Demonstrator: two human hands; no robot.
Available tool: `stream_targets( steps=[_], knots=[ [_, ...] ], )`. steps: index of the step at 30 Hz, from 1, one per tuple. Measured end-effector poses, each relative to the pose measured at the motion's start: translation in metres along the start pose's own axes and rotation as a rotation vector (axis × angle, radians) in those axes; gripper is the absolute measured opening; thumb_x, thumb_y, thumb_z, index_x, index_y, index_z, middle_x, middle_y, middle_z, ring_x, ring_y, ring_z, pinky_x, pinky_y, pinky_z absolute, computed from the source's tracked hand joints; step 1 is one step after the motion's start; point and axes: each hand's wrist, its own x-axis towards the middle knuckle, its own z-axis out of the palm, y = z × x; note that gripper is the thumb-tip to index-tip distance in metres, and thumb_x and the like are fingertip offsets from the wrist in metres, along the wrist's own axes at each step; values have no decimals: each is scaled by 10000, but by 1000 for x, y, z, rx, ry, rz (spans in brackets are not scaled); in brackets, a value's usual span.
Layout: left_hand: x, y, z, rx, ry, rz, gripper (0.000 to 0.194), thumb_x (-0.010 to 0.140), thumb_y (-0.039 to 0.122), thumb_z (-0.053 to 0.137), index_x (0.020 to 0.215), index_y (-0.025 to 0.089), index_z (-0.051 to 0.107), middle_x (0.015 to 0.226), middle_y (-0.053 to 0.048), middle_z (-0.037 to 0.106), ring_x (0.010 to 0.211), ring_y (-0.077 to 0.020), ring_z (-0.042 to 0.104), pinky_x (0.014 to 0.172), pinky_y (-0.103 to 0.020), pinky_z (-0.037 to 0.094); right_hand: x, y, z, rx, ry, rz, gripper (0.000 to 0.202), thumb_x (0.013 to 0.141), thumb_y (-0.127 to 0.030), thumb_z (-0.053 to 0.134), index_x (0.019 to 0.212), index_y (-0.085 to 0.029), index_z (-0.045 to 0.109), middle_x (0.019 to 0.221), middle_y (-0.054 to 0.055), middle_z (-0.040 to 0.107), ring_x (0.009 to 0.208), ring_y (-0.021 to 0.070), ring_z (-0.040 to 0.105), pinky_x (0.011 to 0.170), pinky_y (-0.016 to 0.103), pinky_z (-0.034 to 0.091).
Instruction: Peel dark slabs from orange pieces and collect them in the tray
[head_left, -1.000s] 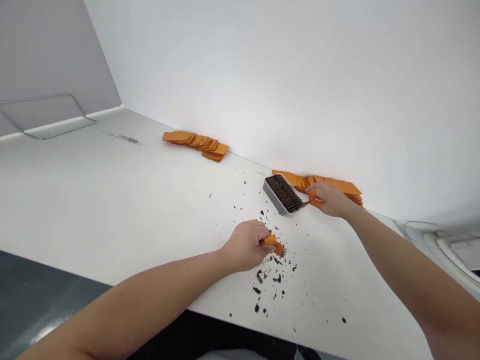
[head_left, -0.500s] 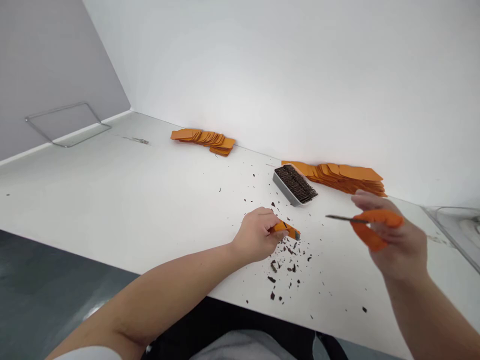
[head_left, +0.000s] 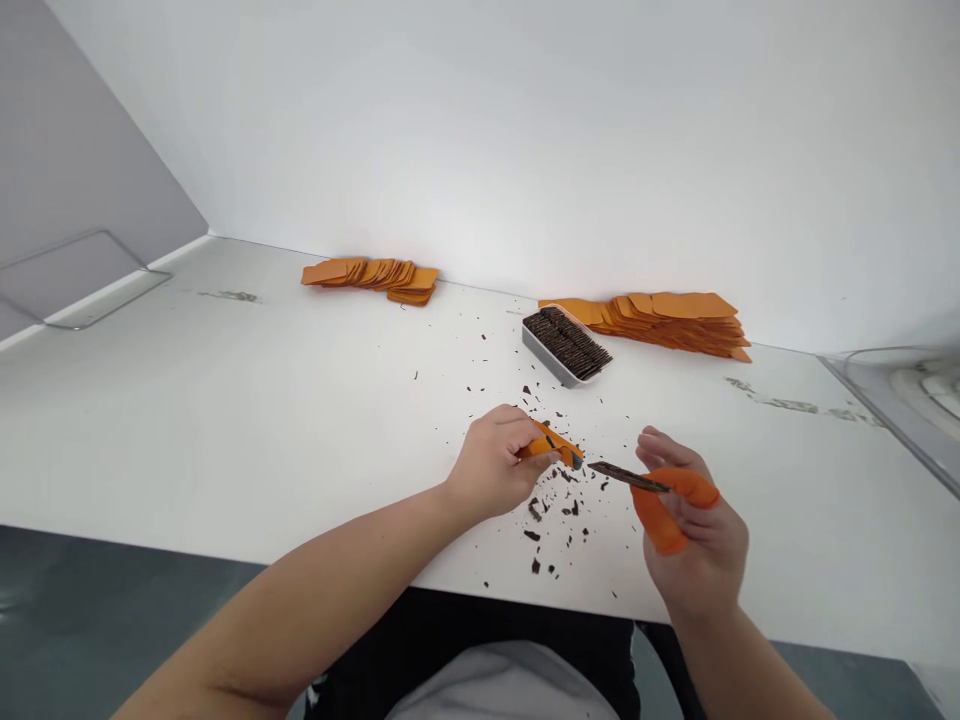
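1. The left hand [head_left: 495,458], in front of the tray [head_left: 545,359], grips an orange packet [head_left: 562,446], fingers closed (its dark marks [head_left: 550,442] are too small to make out).
2. The right hand [head_left: 701,530], front-right of the tray, pinches a dark strip [head_left: 619,473] between orange finger covers [head_left: 660,524], other fingers loosely spread.
3. An orange stack [head_left: 660,320] lies behind-right of the tray.

- My white table [head_left: 225,420]
- Left orange stack [head_left: 371,274], fanned, along the back edge
- Right orange stack [head_left: 667,322], longer, same edge
- Filled tray [head_left: 547,358], just in front of the right stack
- Dark flakes [head_left: 532,536], scattered toward the front edge
- Grey smear [head_left: 238,296], near the back-left corner
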Motion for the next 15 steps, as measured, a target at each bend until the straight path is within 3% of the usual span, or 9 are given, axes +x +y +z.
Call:
stream_targets(
  steps=[6,15],
  knots=[
    [1,1,-1,38,-8,27,246,826,227,671,614,170,560,642,-20,565,620,-140,517,572,-250,405,-9,2,12,-61,89,18,130,863,-179,642,974,-243,619,1263,86,568,1288,305,466,1078,600,378],
    [3,1,1,47,11,51,236,801,186,686,613,160,545,606,17,516,595,-117,479,546,-219,365,-15,9,15,-69,104,-16,185,835,-134,676,1005,-204,653,1251,93,580,1255,296,494,1059,597,397]
  ],
)
